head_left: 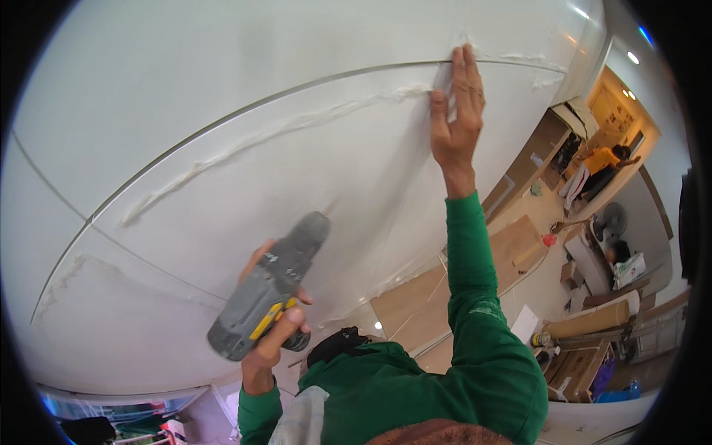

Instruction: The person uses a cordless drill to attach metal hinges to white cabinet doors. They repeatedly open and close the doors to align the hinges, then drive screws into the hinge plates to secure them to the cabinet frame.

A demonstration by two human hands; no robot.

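My left hand (280,330) is closed around the grip of a grey and yellow cordless drill (259,297). The drill is tilted up to the right, and its thin bit points toward a big white panel (297,178); I cannot tell whether the tip touches it. Higher up, my right hand (461,119) lies flat on the panel, fingers stretched out across a thin curved metallic-looking strip or seam (274,95). Below that line runs a rough streak of white filler (252,141). Both arms wear green sleeves.
A person in an orange top (599,159) stands far off at the right. On the floor there are flat brown sheets (512,248), a black fan (612,220), a brown roll (589,320) and a wooden crate (578,371). A large open carton (530,159) stands beyond the panel.
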